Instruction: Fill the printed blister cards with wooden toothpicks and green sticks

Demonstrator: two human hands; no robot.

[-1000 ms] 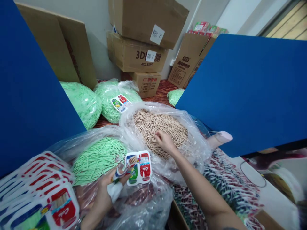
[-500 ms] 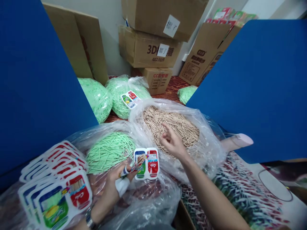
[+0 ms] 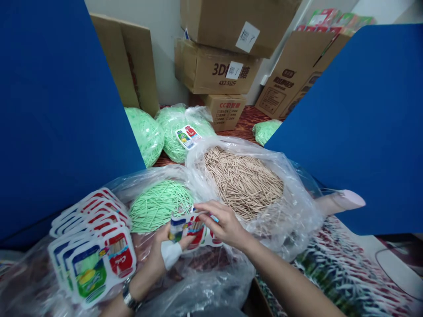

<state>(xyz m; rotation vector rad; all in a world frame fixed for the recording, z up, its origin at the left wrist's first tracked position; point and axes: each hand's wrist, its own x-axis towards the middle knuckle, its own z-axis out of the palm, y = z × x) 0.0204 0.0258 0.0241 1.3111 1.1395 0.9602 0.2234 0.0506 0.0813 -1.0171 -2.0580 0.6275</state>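
Observation:
A printed two-part pouch (image 3: 180, 228), blue-green on one side and red Cola on the other, is in my left hand (image 3: 155, 255), thumb in front. White tape or cloth wraps the base of that thumb. At the pouch's upper right edge, the closed fingers and thumb of my right hand (image 3: 226, 224) grip it; the fingertips are partly blurred. Another pouch (image 3: 214, 240) lies behind, mostly covered. Beyond my left hand is a heap of thin green sticks (image 3: 160, 204) in open clear plastic; brown sticks (image 3: 246, 180) fill another bag farther right.
Overlapping pouches (image 3: 87, 273) fan out at the left. Sealed bags of green sticks (image 3: 145, 136) sit behind, one with a pouch (image 3: 188, 136) on top. Stacked cartons (image 3: 218, 66) stand at the back. Blue panels (image 3: 346, 132) flank both sides; a pale tube (image 3: 342, 201) juts out at right.
My right hand has moved from over the brown sticks down-left to the pouch in my left hand. The view has shifted slightly, so the scene sits farther right.

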